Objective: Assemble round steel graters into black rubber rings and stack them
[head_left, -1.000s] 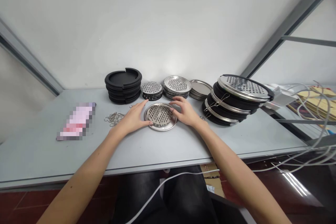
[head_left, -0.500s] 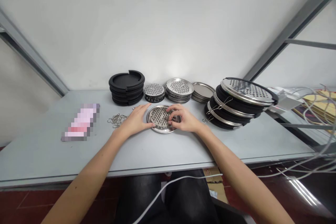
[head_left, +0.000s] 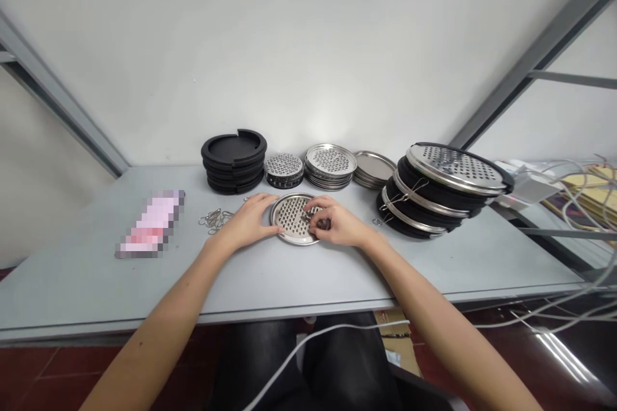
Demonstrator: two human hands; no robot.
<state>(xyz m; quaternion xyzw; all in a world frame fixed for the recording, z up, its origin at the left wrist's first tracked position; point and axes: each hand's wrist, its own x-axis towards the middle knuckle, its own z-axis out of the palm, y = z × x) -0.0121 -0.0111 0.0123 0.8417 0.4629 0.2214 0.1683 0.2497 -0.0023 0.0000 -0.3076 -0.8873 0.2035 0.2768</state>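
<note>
A round metal grater disc [head_left: 293, 217] with a shiny raised rim lies flat on the table between my hands. My left hand [head_left: 250, 223] is at its left side, fingers apart, with the thumb tip at the rim. Over the disc's right part, my right hand [head_left: 340, 223] is curled, thumb and fingers closed around a dark, shiny piece. The fingers hide most of that piece, so its kind cannot be made out. Beside my left hand lies a small heap of bent wire clips [head_left: 215, 221].
Along the wall stand stacked black rings [head_left: 234, 164], small grater discs [head_left: 284, 170], larger grater discs [head_left: 330, 167] and plain metal plates [head_left: 375, 168]. At right leans a stack of black and metal assemblies [head_left: 441, 189] with wire clips. A blurred-out phone-like object [head_left: 152, 225] lies left.
My right hand's fingers have closed in further over the disc's right side, around a dark piece. More of the disc's pale perforated face shows. My left hand has barely moved.
</note>
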